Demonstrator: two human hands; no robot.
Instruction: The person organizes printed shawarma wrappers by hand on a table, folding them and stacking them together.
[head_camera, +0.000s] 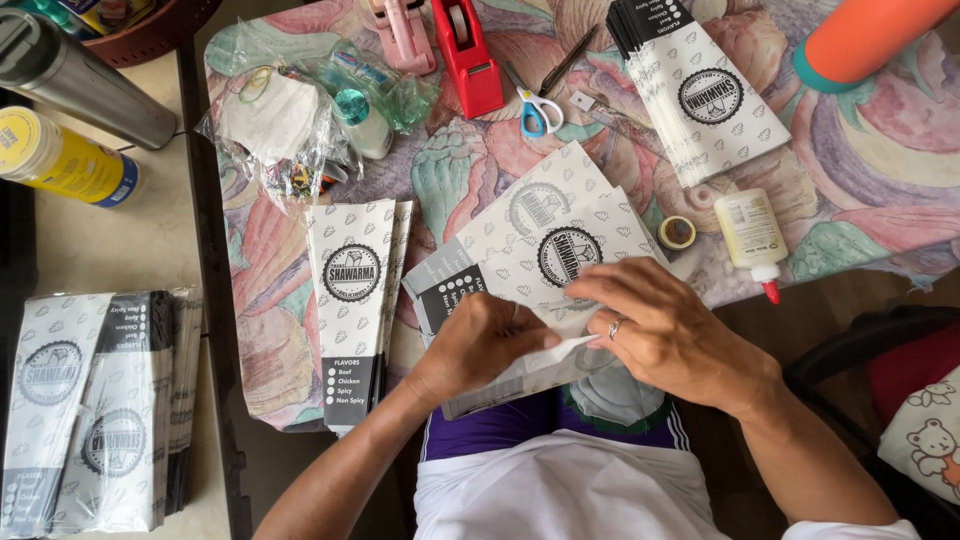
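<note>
Hands at work over a table with a pastel shell-patterned cloth (860, 190) fill the lower centre of the frame. The left hand (478, 345) is curled shut, pinching the lower edge of a white printed paper sleeve with a black round emblem (560, 262), while the right hand (668, 335), a ring on one finger, lies flat across the same sleeve with its fingers closed on the folded edge. That sleeve rests on top of a loose fan of like sleeves at the table's near edge, just above the person's lap.

Left of the hands, a small neat stack of finished white-and-black sleeves (355, 300) lies lengthwise on the cloth. A taller stack of the same sleeves (700, 95) sits at upper right, and a further bundle (95, 410) lies on a side surface at lower left.

Near the right hand stand a small yellowish roll of tape (677, 232) and a cream plastic glue bottle with a red tip (752, 238). Blue-handled scissors (538, 110) and a red tape dispenser (467, 55) lie at upper centre, beside a crumpled clear plastic bag (275, 130). A yellow spray can (60, 160) and a grey metal flask (75, 75) lie at upper left; an orange cylinder (865, 35) crosses the upper right corner.
</note>
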